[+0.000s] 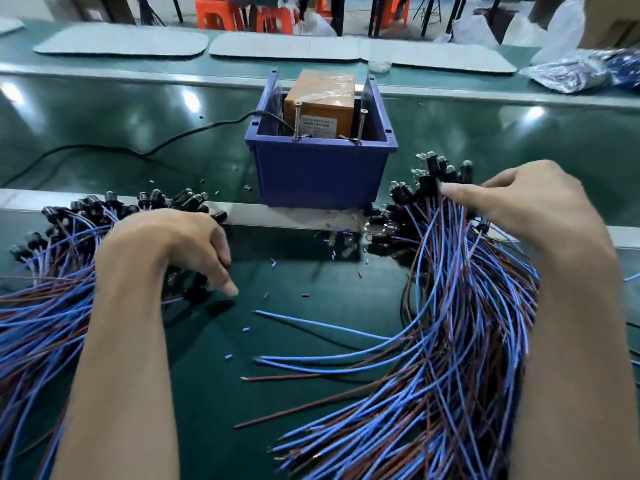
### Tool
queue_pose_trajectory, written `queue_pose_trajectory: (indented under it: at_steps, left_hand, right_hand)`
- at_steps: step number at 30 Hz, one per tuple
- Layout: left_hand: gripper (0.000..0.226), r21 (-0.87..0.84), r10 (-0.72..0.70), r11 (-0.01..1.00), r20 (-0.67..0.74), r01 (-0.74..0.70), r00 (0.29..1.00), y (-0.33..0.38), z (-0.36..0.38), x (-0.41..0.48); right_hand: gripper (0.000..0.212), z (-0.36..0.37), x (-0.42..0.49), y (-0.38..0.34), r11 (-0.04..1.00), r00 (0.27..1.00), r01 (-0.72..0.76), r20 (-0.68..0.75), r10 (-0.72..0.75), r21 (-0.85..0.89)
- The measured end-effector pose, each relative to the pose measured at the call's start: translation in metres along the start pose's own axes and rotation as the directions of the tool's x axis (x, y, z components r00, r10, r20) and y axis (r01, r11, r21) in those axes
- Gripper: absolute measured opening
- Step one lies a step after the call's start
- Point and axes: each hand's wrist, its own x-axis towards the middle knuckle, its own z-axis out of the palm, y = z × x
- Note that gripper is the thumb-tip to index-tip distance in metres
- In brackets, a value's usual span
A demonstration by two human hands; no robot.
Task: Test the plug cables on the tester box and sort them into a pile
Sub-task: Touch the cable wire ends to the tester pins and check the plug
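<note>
An orange tester box (320,110) stands inside a blue bin (322,174) at the middle of the green bench, with two upright metal posts (296,121) at its front. A pile of blue and brown plug cables (45,306) lies at the left. My left hand (173,244) hovers over that pile's near edge, fingers loosely bent downward, holding nothing I can see. A bigger pile of plug cables (450,358) spreads at the right. My right hand (526,209) reaches into its black plug ends (426,181), thumb and fingers closing on cables there.
A black power cord (145,152) runs left from the bin across the conveyor belt. Small cut bits of insulation (246,329) litter the bench between the piles. White mats (121,39) and plastic bags of parts (571,72) lie on the far side.
</note>
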Motion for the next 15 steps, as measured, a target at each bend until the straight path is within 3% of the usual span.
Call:
queue_pose_trajectory:
  at_steps: [4,8,10,13,15]
  left_hand:
    - [0.066,-0.074,-0.021,0.997,0.041,0.024,0.999,-0.025,-0.001,-0.001]
    - [0.033,-0.1,-0.026,0.994,0.085,0.035,0.996,-0.031,0.003,0.005]
    - [0.025,-0.129,0.037,0.991,0.051,-0.03,0.998,-0.026,0.003,0.006]
    - [0.021,-0.228,0.244,0.933,-0.159,-0.276,0.957,-0.008,-0.004,-0.003]
    - [0.022,-0.299,0.385,0.803,-0.4,-0.516,0.832,0.012,-0.012,-0.018]
  right_hand:
    - [0.046,-0.001,0.001,0.001,0.999,0.998,0.003,-0.064,0.0,0.054]
    - [0.042,0.004,0.001,-0.003,0.992,0.996,0.053,-0.084,-0.044,0.113]
    - [0.038,0.009,0.0,-0.007,0.984,0.99,0.12,-0.096,-0.108,0.129]
    - [0.029,0.013,-0.002,-0.017,0.948,0.955,0.274,-0.165,-0.247,0.163]
    - [0.028,0.017,-0.008,-0.026,0.888,0.921,0.384,-0.042,-0.386,0.252]
